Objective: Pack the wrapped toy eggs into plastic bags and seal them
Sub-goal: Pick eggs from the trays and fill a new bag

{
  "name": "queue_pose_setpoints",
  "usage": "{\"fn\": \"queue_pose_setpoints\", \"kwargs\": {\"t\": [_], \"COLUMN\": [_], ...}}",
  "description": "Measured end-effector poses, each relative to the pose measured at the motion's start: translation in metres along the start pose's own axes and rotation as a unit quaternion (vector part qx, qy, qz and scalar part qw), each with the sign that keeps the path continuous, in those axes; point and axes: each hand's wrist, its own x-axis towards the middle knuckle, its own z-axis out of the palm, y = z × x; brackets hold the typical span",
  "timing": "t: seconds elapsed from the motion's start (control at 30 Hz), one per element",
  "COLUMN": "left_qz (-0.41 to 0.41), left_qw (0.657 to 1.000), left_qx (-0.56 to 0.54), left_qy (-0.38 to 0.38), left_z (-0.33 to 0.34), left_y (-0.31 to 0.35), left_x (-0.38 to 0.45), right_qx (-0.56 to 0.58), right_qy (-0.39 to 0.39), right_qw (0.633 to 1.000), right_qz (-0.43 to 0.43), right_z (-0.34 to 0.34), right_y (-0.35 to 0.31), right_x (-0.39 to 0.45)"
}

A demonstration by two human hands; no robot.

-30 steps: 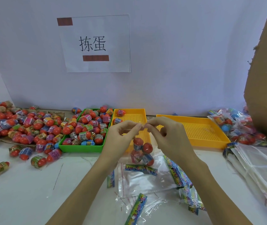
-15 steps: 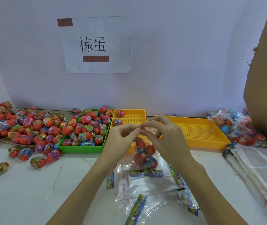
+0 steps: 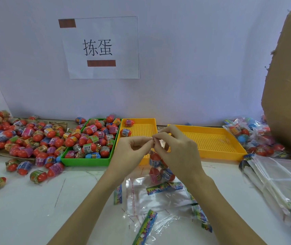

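Hanging from both pinching hands, bag (image 3: 159, 167) holds wrapped eggs (image 3: 155, 157).

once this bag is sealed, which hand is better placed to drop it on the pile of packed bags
Right. The pile of packed bags lies at the right end of the table, on the right hand side. Both hands pinch the bag top; the left hand would have to cross over.

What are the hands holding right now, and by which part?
Both the left hand and right hand pinch the top edge of a clear plastic bag holding toy eggs.
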Motion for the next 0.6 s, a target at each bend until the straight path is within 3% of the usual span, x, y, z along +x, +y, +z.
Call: {"fn": "queue_pose_setpoints", "kwargs": {"t": [0.27,0.4,0.6], "left_qz": [0.096,0.065,-0.013], "left_qw": [0.975,0.981,0.99], "left_qx": [0.194,0.173,0.021], "left_qy": [0.054,0.058,0.135], "left_z": [0.005,0.002,-0.011], "left_y": [-0.003,-0.005,-0.007], "left_x": [-0.002,-0.001,0.006], "right_qx": [0.027,0.052,0.039], "right_qy": [-0.006,0.023,0.161], "right_qw": [0.998,0.99,0.946], "right_qz": [0.06,0.128,0.277], "right_z": [0.005,0.004,-0.026], "right_y": [-0.006,0.001,0.053], "right_x": [-0.002,0.002,0.01]}}
